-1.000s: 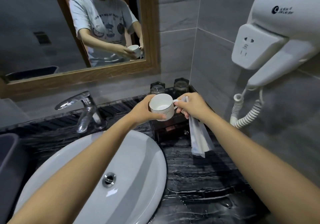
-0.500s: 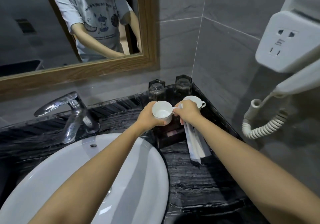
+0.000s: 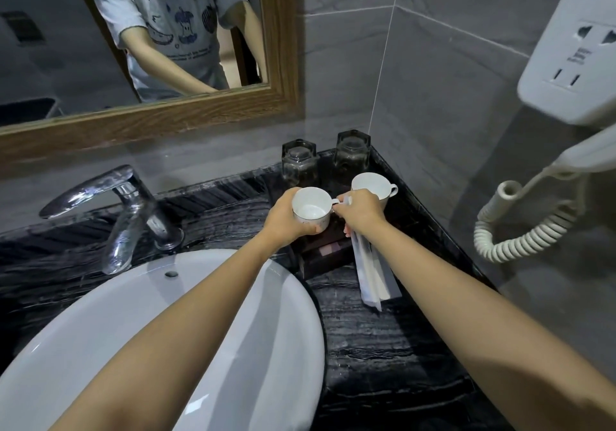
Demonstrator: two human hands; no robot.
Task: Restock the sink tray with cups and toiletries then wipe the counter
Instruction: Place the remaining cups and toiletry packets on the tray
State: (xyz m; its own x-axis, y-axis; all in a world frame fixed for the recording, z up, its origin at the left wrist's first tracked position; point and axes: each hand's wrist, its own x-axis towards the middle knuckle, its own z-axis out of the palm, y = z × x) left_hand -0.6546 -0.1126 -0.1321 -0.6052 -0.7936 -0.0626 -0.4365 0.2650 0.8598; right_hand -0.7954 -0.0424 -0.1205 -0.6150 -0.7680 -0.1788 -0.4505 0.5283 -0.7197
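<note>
Cup (image 3: pixel 312 210) of glossy white ceramic, round and empty, is held above the dark tray (image 3: pixel 333 257) at the back right corner of the black veined tabletop (image 3: pixel 383 347). Left hand (image 3: pixel 286 220) wraps its body, right hand (image 3: pixel 361 212) has its grip pinching the handle and also flat white packets (image 3: pixel 370 274). Second white cup (image 3: pixel 371 185) stands behind, partly hidden; two faceted glass tumblers (image 3: pixel 298 162) stand at the tray back

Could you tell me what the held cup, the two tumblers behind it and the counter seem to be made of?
Held cup: glazed white ceramic, probably; glossy, opaque. Tumblers: clear faceted glass, see-through. Counter: polished black stone or a look-alike; pale veins, sheen.
</note>
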